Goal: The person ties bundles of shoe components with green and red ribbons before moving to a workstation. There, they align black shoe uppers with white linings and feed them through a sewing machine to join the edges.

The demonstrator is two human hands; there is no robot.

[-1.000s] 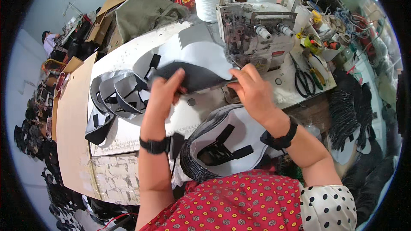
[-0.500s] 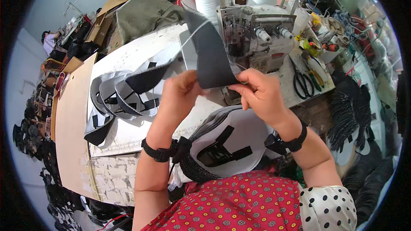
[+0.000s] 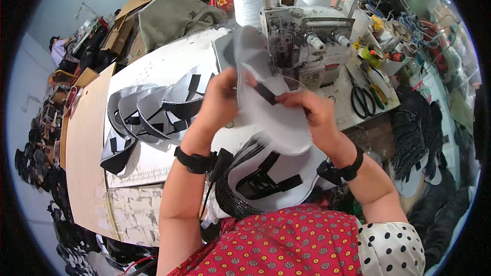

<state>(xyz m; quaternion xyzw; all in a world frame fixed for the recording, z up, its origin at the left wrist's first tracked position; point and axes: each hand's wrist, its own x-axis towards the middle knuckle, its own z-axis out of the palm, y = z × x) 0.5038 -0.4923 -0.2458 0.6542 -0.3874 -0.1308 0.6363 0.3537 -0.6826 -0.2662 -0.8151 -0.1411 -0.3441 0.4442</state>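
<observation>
A long, curved white fabric piece (image 3: 284,130), blurred by motion, hangs between my hands in front of the overlock sewing machine (image 3: 307,46). It has a black tab (image 3: 266,93) and a grey upper end. My left hand (image 3: 221,94) is closed on its left edge, with the fingertips partly behind the cloth. My right hand (image 3: 314,115) pinches it at the end of the black tab. Beneath, over my lap, rests a stack of similar white pieces (image 3: 307,171) with black edges and tabs. More black-and-white pieces (image 3: 153,115) lie overlapping on the white table to the left.
Two white thread cones (image 3: 255,2) stand behind the machine. Black-handled scissors (image 3: 362,99) lie at its right, near a cluttered heap of tools and tape (image 3: 373,53). A grey-green cloth (image 3: 176,18) covers something at the back. Another person (image 3: 58,51) sits far left.
The piece between my hands has turned from its dark face to its white face and swung lower. The black-and-white piece at the right end of the table row has settled with its white side showing.
</observation>
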